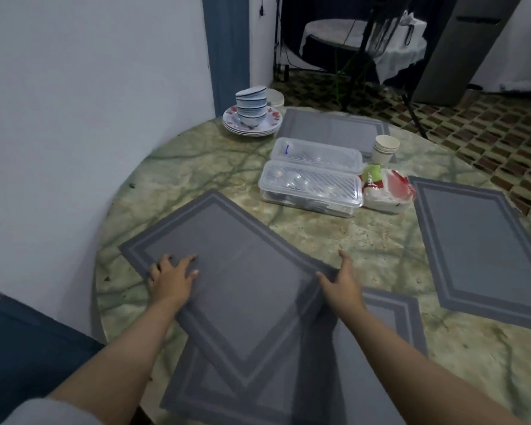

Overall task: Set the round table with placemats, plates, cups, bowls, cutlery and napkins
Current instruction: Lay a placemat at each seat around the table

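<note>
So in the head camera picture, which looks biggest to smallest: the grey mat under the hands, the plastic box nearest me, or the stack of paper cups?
1. The grey mat, by far, though it is also nearest the camera.
2. The plastic box.
3. The paper cups, smallest, but farther away too.

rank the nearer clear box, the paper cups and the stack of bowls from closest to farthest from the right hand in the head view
From the right hand, which rests on the edge of a grey placemat:
1. Nearer clear box, just beyond the hand, mid table.
2. Paper cups, farther back, to the right.
3. Stack of bowls, at the far edge by the wall, on the plates.
</note>
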